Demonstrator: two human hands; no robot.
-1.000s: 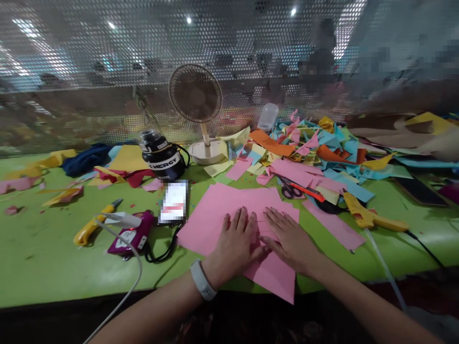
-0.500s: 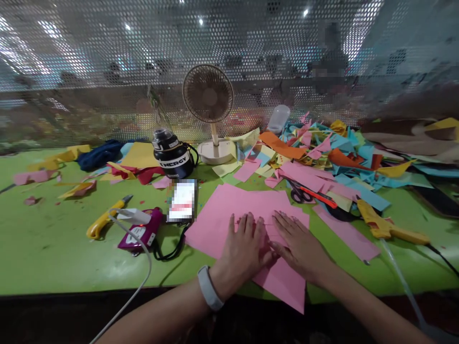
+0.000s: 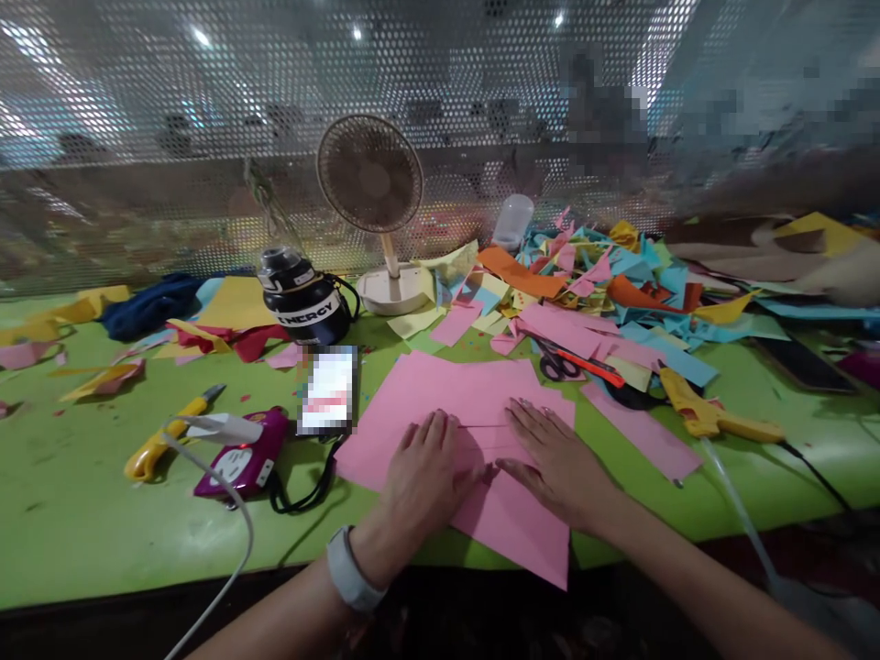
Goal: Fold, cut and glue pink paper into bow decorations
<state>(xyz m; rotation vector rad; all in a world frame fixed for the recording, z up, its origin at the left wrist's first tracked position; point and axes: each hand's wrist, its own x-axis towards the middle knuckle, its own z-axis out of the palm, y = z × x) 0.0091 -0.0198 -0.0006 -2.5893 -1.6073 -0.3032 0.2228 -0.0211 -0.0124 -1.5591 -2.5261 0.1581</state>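
Note:
Pink paper sheets (image 3: 440, 390) overlap in front of me, one corner hanging past the table's near edge. Across their middle runs a narrow dark line, a fold or a slit; I cannot tell which. My left hand (image 3: 426, 472) lies flat on the paper's left part, fingers stretched forward. Flat on the right part rests my right hand (image 3: 554, 467), its fingers spread and its thumb pointing toward the left thumb. Neither hand grips anything. Beyond the right hand lie scissors (image 3: 558, 364) and an orange-red cutter (image 3: 589, 368), beside a loose pink strip (image 3: 643, 431).
A yellow glue gun (image 3: 715, 417) lies right, its cord trailing off. Colourful paper scraps (image 3: 605, 275) heap behind. Left are a yellow-handled knife (image 3: 165, 440), a purple power bank (image 3: 244, 458), a lit phone (image 3: 328, 390) and a dark bottle (image 3: 302, 302). A fan (image 3: 371, 174) stands behind.
My left hand has slid left over the paper, widening the gap between the hands. The right hand stays flat on the sheets. The whole view has shifted slightly.

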